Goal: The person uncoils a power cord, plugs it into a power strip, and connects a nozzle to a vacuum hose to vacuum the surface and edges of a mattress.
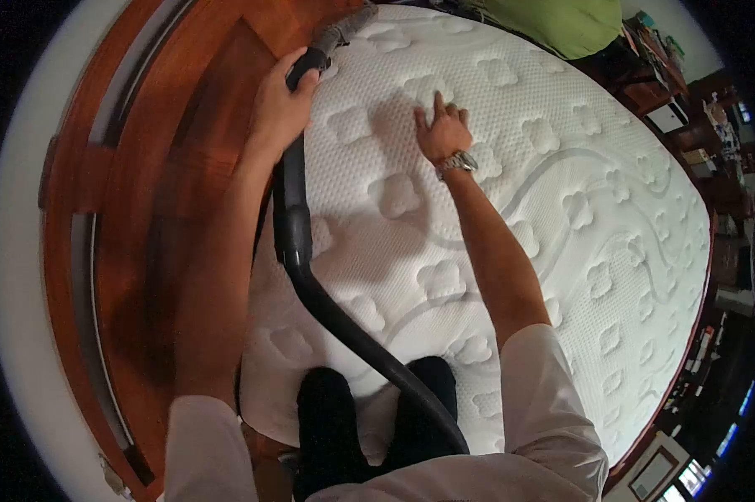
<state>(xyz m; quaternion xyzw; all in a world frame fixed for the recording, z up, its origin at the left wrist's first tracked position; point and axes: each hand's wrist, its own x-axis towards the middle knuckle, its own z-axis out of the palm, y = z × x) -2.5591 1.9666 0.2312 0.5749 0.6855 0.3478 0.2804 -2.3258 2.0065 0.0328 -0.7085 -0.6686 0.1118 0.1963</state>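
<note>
My left hand is wrapped round the black handle of a vacuum cleaner hose along the left edge of a white quilted mattress. A greyish nozzle at the hose's far end reaches the mattress's upper left edge, its tip partly cut off by the view. From the handle the hose bends down across the mattress and between my legs. My right hand, with a metal watch on the wrist, rests on the mattress holding nothing; its index finger points forward and the thumb stands apart.
I am kneeling on the mattress in dark trousers. A wooden bed frame or headboard runs along the left. Green fabric lies beyond the far edge. Shelves with assorted items stand at the right.
</note>
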